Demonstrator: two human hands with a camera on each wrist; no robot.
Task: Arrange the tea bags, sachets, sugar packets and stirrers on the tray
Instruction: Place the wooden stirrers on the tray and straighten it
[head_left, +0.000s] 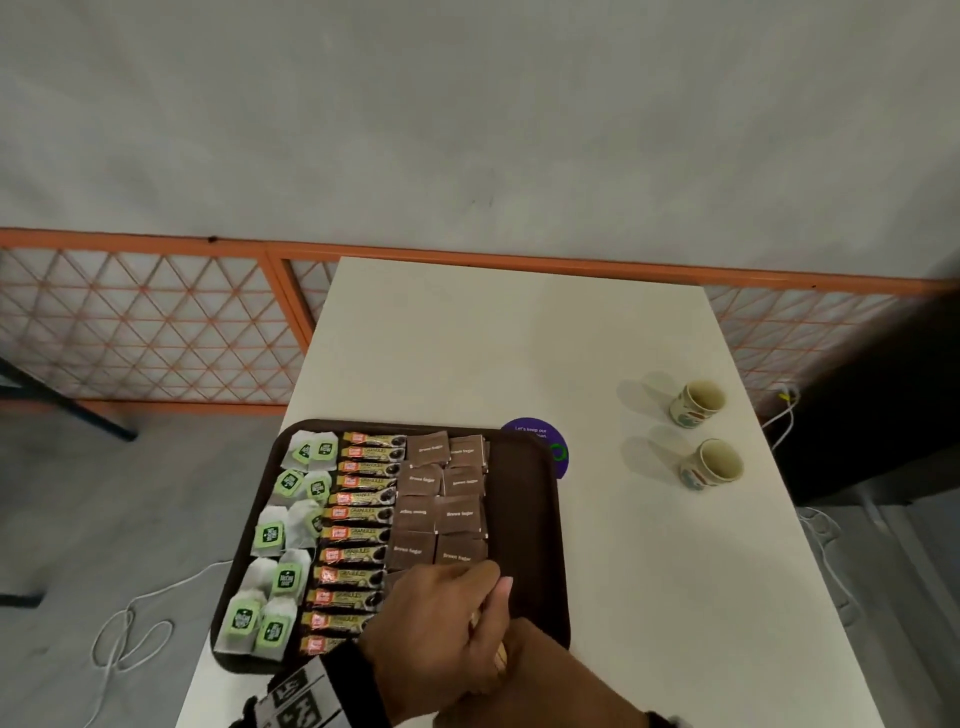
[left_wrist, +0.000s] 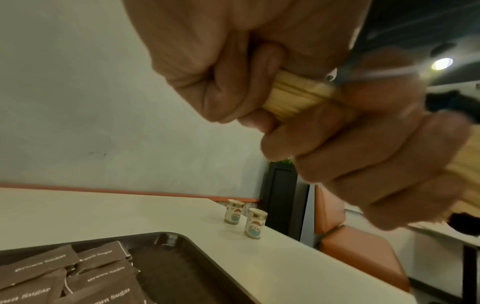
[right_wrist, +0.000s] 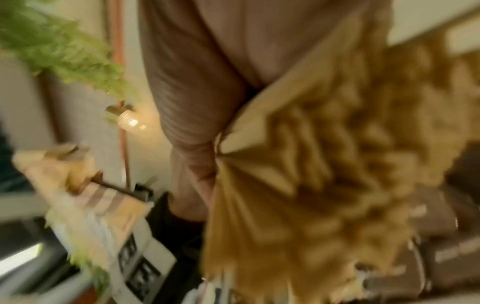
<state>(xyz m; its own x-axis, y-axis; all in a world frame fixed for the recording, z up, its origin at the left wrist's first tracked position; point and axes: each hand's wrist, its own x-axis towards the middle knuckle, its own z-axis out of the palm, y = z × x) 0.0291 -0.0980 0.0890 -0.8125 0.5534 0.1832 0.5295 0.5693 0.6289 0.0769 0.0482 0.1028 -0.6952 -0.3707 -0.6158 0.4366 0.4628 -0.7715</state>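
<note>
both hands, the left hand (head_left: 436, 629) and the right hand (head_left: 540, 675), keep a clenched grip round the bundle of stirrers (left_wrist: 298, 96) over the tray (head_left: 524, 519), probably to square it for the bare strip right of the sugar packets (head_left: 441, 499).

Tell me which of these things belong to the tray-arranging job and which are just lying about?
Job: tray, tea bags, coffee sachets, sugar packets, wooden stirrers held in both hands.
Lying about: two paper cups, purple coaster, floor cables.
</note>
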